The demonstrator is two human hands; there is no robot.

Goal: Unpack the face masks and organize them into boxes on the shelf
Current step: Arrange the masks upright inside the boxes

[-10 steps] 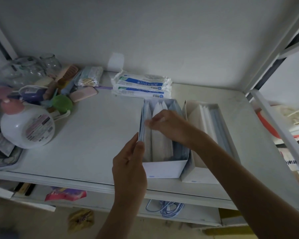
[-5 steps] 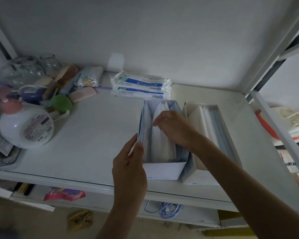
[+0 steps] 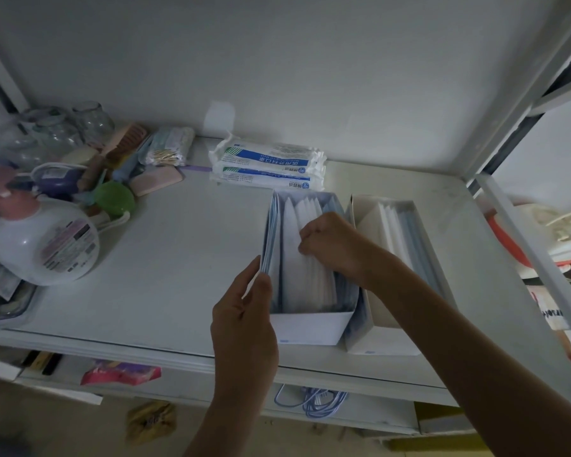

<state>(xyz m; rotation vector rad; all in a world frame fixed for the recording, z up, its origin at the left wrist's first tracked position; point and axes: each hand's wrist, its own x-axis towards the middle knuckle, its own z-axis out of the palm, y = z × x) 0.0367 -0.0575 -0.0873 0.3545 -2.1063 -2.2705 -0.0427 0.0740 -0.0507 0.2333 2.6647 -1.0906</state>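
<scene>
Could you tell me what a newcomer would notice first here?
Centre stage, the left hand grips the side of an open white box near the front edge of the shelf, while the right hand pinches the face masks standing inside. Behind it, sealed mask packs lie stacked at the back; a pump bottle stands far left.

Left forearm (image 3: 234,400), right forearm (image 3: 459,338) bare; left grip (image 3: 244,324), right grip (image 3: 330,245) bare; 2 slim wrists.

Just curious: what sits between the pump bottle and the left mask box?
Nothing; the head view shows only bare shelf between pump bottle and left mask box.
</scene>
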